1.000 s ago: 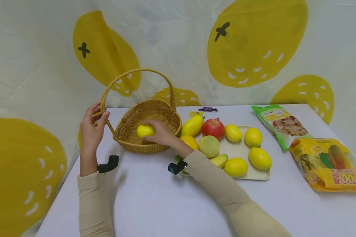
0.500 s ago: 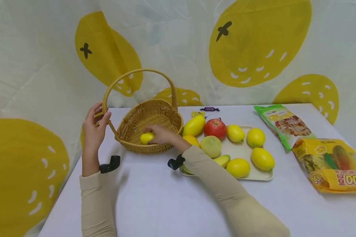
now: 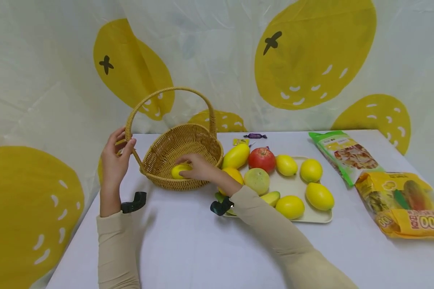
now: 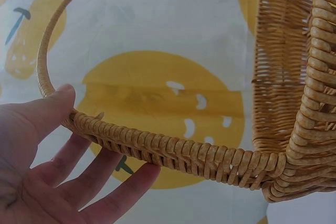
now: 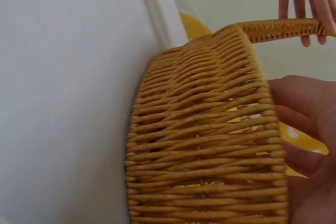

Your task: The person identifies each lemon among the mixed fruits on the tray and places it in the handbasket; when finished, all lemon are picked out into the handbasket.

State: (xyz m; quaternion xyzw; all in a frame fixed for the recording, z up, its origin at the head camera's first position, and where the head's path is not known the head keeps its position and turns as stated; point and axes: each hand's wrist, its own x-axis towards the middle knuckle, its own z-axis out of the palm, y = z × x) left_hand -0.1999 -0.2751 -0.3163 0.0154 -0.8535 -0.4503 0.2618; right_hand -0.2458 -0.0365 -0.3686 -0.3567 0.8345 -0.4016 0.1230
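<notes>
Here I see my right hand (image 3: 199,167) grasping a lemon (image 3: 179,171) inside the basket (image 3: 206,146), its long axis roughly left to right. My left hand (image 3: 115,160) pinches the basket's handle (image 3: 131,120); the tray (image 3: 320,216) alongside holds mixed fruit.

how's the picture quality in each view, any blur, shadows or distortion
Head view: even soft light, faint shadows under the arms on the white table, slight wide-angle bending at the edges. Left wrist view: woven wicker basket handle sharp, the left hand close up and soft. Right wrist view: weave crisp, the right hand blurred at the edge.
</notes>
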